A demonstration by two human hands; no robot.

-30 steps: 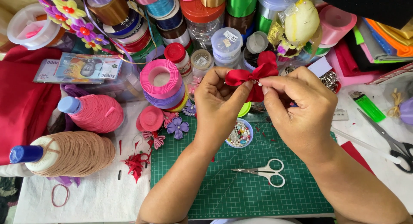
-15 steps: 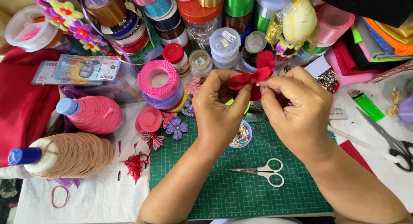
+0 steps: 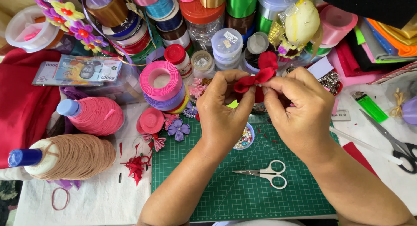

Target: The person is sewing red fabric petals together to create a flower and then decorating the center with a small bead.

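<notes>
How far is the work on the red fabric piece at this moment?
Done: finished flowers lie beside the green mat. In hand: left hand and right hand pinch a folded red fabric piece above the mat. Left: it looks unfinished; the small scissors lie unused.

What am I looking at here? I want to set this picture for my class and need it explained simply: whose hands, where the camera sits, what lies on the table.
The picture comes from a camera worn on a person's head, looking down at their own bare hands. The left hand and right hand together pinch a small red fabric piece above a green cutting mat. On the mat lie small white-handled scissors and a little dish of beads. To the left are two thread cones, a pink ribbon roll and a purple fabric flower. Ribbon spools and jars crowd the back.
</notes>
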